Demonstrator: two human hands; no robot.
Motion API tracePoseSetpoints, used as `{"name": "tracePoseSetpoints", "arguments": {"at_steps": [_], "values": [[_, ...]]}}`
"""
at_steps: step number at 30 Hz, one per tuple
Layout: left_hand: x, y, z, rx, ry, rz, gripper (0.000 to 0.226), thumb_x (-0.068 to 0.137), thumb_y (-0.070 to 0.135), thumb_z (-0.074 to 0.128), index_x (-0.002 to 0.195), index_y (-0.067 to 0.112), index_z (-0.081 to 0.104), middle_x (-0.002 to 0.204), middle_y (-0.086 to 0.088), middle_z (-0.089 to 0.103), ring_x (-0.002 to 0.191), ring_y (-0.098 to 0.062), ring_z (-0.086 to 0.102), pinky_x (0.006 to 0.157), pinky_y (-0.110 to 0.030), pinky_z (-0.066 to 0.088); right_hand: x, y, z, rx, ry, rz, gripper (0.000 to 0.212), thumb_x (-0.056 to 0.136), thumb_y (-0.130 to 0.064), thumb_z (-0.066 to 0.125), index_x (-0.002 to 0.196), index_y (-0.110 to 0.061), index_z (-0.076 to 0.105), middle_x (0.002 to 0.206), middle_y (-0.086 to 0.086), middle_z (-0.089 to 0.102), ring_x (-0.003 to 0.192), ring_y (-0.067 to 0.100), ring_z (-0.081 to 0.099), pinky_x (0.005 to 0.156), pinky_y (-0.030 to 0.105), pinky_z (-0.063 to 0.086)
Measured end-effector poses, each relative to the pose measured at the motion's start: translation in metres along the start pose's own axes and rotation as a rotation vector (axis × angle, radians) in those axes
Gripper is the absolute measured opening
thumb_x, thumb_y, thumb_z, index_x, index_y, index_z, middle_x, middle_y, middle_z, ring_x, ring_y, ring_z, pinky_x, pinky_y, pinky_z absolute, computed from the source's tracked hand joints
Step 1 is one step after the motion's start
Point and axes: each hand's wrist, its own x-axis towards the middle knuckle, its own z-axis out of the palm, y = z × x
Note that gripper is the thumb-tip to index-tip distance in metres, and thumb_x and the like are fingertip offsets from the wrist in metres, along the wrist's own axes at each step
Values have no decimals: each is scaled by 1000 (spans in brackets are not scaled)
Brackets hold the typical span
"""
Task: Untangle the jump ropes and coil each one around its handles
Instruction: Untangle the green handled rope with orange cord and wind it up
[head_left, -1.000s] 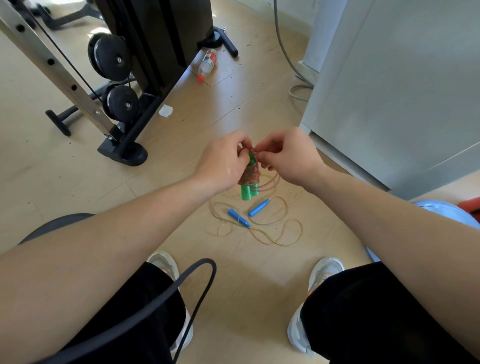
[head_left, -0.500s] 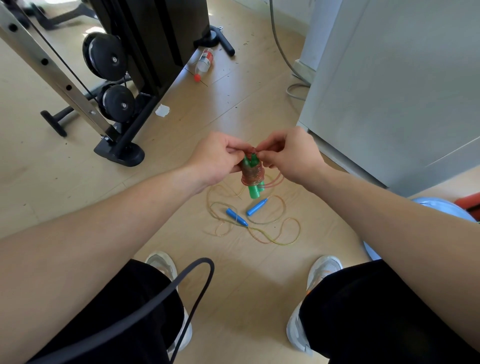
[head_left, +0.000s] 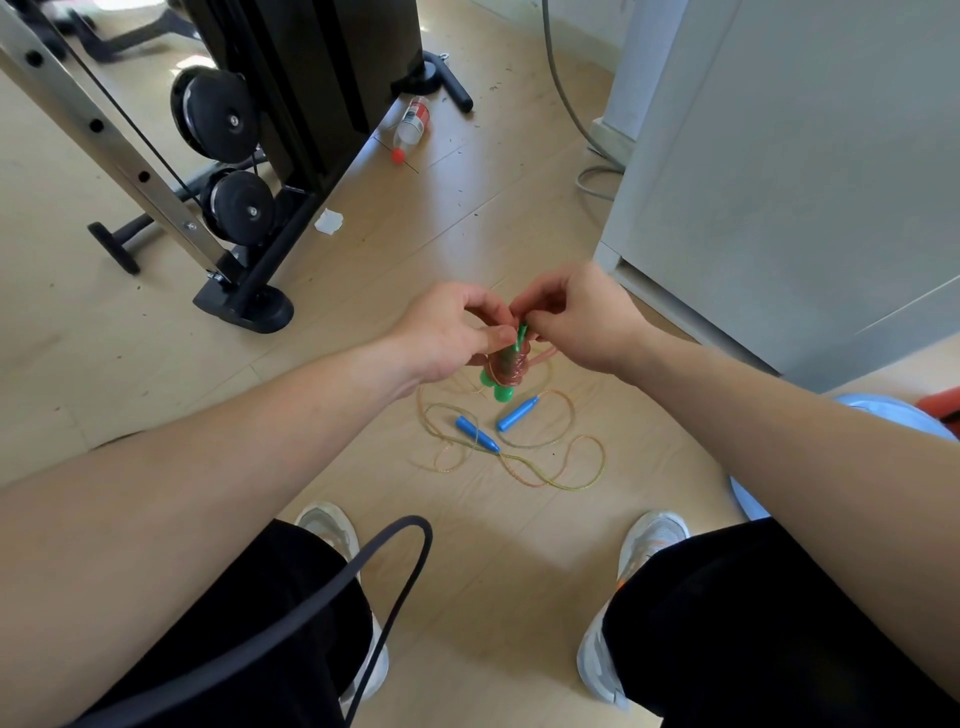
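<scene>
Green-handled rope (head_left: 506, 366) between both hands (head_left: 511, 325)

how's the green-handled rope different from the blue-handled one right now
The green-handled rope is held off the floor by the left hand and right hand; the blue-handled rope lies on the floor. The green-handled rope's cord is wound round its handles; the blue-handled rope's cord sprawls in loose loops, handles apart. Both have thin cords and plastic-looking handles.
</scene>
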Motion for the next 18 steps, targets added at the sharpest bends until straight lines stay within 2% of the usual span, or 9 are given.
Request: {"name": "tracePoseSetpoints", "arguments": {"at_steps": [4, 6, 9, 12, 15, 18], "values": [[1, 2, -1, -62, 2, -8, 11, 94, 3, 64, 87, 12, 62, 90, -2, 63, 82, -19, 67, 77, -30, 62, -1, -2, -2, -8, -123, -14, 24, 75, -18, 75, 99, -22, 71, 91, 0, 72, 87, 17, 68, 83, 38, 57], [1, 3, -2, -90, -19, 2, 12, 95, 1, 63, 88, 10, 61, 88, -4, 63, 81, -19, 67, 78, -30, 62, -2, 0, 0, -57, -121, -20, 34, 69, -30, 84, 98, -26, 66, 88, -5, 69, 82, 12, 65, 72, 29, 54], [0, 4, 0, -151, -43, 5, 9, 95, -2, 61, 91, 6, 60, 86, -7, 65, 75, -15, 67, 73, -24, 61, -1, 3, 1, -129, -70, -58, 40, 67, -42, 87, 95, -28, 63, 85, -13, 62, 75, 3, 57, 60, 18, 40], [0, 4, -1, -239, -52, -21, 11, 96, -3, 59, 90, 6, 58, 82, -7, 66, 72, -12, 68, 71, -23, 61, -2, 4, 1, -122, -66, -77, 35, 72, -41, 84, 95, -27, 62, 89, -11, 64, 79, 7, 60, 61, 19, 43], [0, 5, 0, -235, -77, -34, 14, 99, -1, 55, 88, 9, 58, 82, -5, 67, 76, -13, 69, 72, -23, 61, -3, 5, 0, -123, -84, -81, 34, 75, -39, 80, 98, -25, 60, 92, -9, 64, 78, 8, 61, 63, 22, 45], [0, 5, -2, -265, -66, -107, 12, 104, 8, 47, 101, 5, 59, 99, -7, 66, 87, -22, 71, 75, -27, 62, -5, 6, -3, -160, -109, -71, 29, 79, -37, 77, 97, -23, 59, 86, -5, 66, 73, 10, 63, 63, 25, 47]]}}
